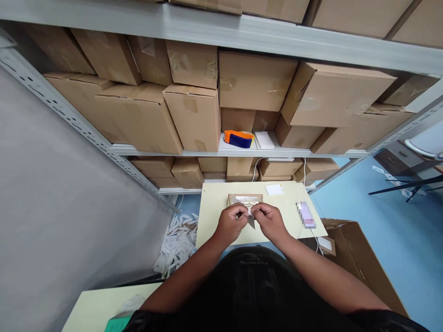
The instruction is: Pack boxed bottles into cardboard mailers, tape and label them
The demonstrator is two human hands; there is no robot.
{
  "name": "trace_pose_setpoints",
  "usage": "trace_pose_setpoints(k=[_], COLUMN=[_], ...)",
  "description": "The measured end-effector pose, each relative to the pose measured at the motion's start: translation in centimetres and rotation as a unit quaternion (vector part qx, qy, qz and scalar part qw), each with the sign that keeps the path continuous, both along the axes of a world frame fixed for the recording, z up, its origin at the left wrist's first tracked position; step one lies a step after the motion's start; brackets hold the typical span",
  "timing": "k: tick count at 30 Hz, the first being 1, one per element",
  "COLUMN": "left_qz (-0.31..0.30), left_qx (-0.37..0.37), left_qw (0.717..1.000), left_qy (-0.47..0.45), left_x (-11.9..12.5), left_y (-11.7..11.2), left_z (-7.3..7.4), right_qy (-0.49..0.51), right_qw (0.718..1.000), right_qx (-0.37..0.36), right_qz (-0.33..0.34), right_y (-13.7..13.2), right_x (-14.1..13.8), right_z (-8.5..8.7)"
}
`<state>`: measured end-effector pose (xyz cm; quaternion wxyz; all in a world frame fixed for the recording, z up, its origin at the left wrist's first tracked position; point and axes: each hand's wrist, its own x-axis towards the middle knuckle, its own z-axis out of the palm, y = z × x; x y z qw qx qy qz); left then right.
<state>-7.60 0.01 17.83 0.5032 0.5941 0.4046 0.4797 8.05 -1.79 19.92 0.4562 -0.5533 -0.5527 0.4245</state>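
Hands close tog.: L hand (231,224) & R hand (272,222) both pinch sm. grey-white slip (251,222), held above worktop (212,216), just this side of taped ctn (245,198). White card (274,189) at back; purple item (306,215), blurred, lies on R side w/ cable nr it.

Bright, even light flattens the pale-yellow rectangular tabletop (214,221), while white glare streaks the small brown cardboard box (245,200). Shadow dims the brown cardboard cartons (53,50) at upper left. Wide-angle distortion splays the perforated grey metal posts (69,114); square pixelation (coarse, multicoloured) masks the flat purple rectangular object (306,215). The thin grey-and-white slip (251,222) shows little detail.
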Motion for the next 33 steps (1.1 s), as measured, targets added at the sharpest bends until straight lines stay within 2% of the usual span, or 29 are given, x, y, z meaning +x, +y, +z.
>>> trace_pose_setpoints(k=[6, 12, 18, 22, 25, 28, 30, 33], left_qz=[0.010, 0.002, -0.021, -0.015, -0.015, -0.044, -0.080, -0.163], left_qx=[-0.069, -0.151, -0.204, -0.226, -0.236, -0.237, -0.235, -0.216], left_qw=[0.997, 0.987, 0.973, 0.967, 0.963, 0.960, 0.959, 0.953], left_qy=[0.018, 0.048, 0.104, 0.115, 0.133, 0.140, 0.136, 0.137], left_x=[-0.8, -2.7, -3.6, -2.4, 0.1, 4.5, 8.7, 16.5], left_y=[-0.4, 0.1, 0.5, 0.8, 1.2, 1.5, 1.6, 1.9], left_z=[-1.9, -4.3, -7.8, -8.6, -8.1, -7.0, -6.3, -5.9], right_qy=[0.044, 0.043, 0.049, 0.082, 0.114, 0.122, 0.116, 0.111], right_qw=[0.997, 0.989, 0.980, 0.969, 0.951, 0.935, 0.928, 0.921], right_qx=[-0.029, -0.032, -0.039, -0.031, -0.018, 0.002, 0.012, 0.012], right_qz=[-0.054, -0.138, -0.191, -0.230, -0.286, -0.332, -0.355, -0.374], right_y=[0.3, 0.8, 0.6, 0.5, 0.3, -0.3, -1.0, -2.4], right_x=[1.2, 4.4, 9.5, 14.7, 19.8, 25.4, 29.1, 34.4], right_z=[-0.6, 0.1, 0.5, 0.5, 0.6, 1.1, 1.5, 1.4])
